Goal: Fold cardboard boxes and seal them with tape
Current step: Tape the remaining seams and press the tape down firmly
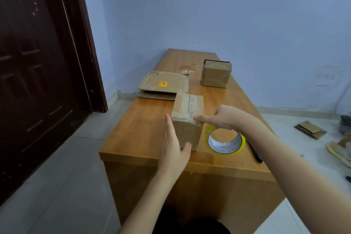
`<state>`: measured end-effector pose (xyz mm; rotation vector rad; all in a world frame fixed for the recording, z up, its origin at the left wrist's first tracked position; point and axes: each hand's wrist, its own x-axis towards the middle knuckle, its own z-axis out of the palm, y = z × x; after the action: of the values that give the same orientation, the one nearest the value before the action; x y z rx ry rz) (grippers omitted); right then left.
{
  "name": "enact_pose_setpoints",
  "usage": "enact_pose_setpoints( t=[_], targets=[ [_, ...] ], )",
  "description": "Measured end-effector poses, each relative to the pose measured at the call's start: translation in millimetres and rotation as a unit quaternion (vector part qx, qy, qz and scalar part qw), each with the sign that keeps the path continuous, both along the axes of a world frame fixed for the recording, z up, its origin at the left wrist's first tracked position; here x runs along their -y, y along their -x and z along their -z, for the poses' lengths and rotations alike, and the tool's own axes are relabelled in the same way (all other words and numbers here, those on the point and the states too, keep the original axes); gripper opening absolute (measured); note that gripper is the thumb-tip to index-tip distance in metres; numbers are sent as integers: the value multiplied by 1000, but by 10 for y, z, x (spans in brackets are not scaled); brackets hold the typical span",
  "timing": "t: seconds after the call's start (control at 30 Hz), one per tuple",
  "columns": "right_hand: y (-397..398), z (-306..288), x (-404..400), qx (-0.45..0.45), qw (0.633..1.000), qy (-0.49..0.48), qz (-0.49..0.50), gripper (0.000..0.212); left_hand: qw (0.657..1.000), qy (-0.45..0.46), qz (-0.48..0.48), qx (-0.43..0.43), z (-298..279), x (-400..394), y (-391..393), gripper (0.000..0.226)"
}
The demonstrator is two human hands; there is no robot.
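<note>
Left hand (173, 138) flat against box (187, 119); right hand (221, 118) grip unclear (fingers hidden).

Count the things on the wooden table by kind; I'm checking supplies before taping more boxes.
Assembled brown cardboard boxes: 2 (near, taped; far)
Flattened brown cardboard sheets: 2, stacked
Yellow tape roll: 1
Black pen-like tool: 1
Total: 6

Your surface (136, 131) lies bare left of the taped box (187, 118). Tape roll (226, 141) and pen (255, 153) crowd its right; flattened cartons (164, 85) stand behind.
</note>
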<state>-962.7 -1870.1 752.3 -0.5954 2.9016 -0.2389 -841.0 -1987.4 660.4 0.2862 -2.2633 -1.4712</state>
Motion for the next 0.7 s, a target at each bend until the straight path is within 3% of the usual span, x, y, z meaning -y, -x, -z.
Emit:
enact_pose_setpoints(
  t=[0.1,0.17,0.23,0.3,0.4,0.47,0.7],
  targets=[
    [7,-9,-2,7,1000,0,0,76,999,-20,-1,41,137,-27,-148,93],
    [4,-21,4,12,1000,-2,0,76,998,26,-34,36,68,28,-230,92],
    [-3,-29,8,10,1000,-7,-1,76,975,202,-86,-40,-58,90,-195,89],
    [-11,-36,7,9,1000,-7,-1,76,923,364,-78,-100,-200,89,-72,79],
    [-26,-50,-9,1,1000,-14,-1,74,852,519,-27,-62,-282,26,86,65],
    [-32,-53,-16,-14,1000,-19,-5,73,832,550,-28,-60,-253,55,117,62],
    [35,-17,-107,29,996,52,-61,67,844,524,-43,-106,-311,140,183,52]
  ],
)
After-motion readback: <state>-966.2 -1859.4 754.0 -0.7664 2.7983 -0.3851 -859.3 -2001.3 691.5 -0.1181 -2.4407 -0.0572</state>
